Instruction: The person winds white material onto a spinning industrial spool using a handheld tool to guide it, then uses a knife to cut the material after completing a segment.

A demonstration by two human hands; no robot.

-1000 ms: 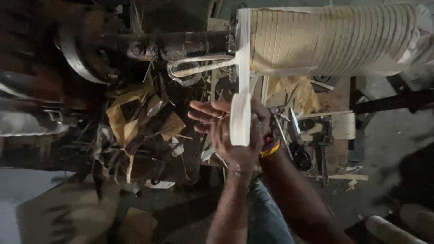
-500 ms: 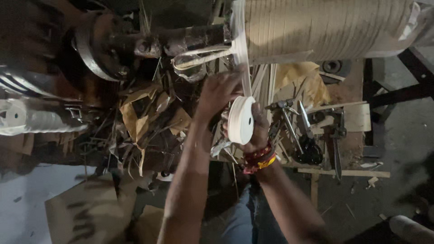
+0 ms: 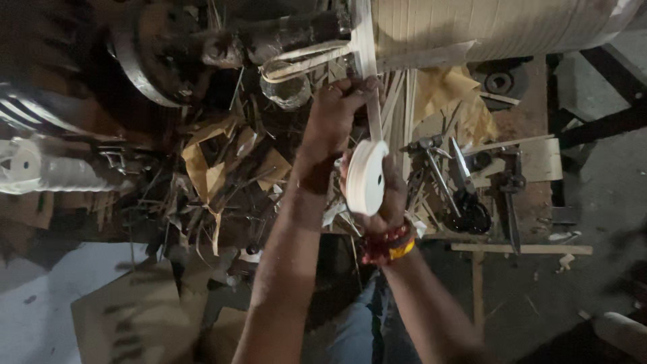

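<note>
My right hand (image 3: 385, 202), with red and yellow bangles at the wrist, grips a small white roll of tape (image 3: 365, 176). A pale strip (image 3: 367, 81) runs up from the roll to a big cream-coloured roll (image 3: 499, 23) mounted on a machine shaft (image 3: 283, 34). My left hand (image 3: 333, 118) is closed around that strip just above the small roll, below the shaft.
A wooden bench (image 3: 532, 128) at the right carries a hammer (image 3: 431, 165), scissors (image 3: 468, 195) and other metal tools. Torn cardboard and strip offcuts (image 3: 216, 168) are heaped under the shaft. A white spool (image 3: 40, 168) lies at the left. Flat cardboard (image 3: 128, 310) covers the floor.
My left hand has risen along the strip toward the shaft and closed on it. The small roll has stayed in my right hand, slightly lower in view.
</note>
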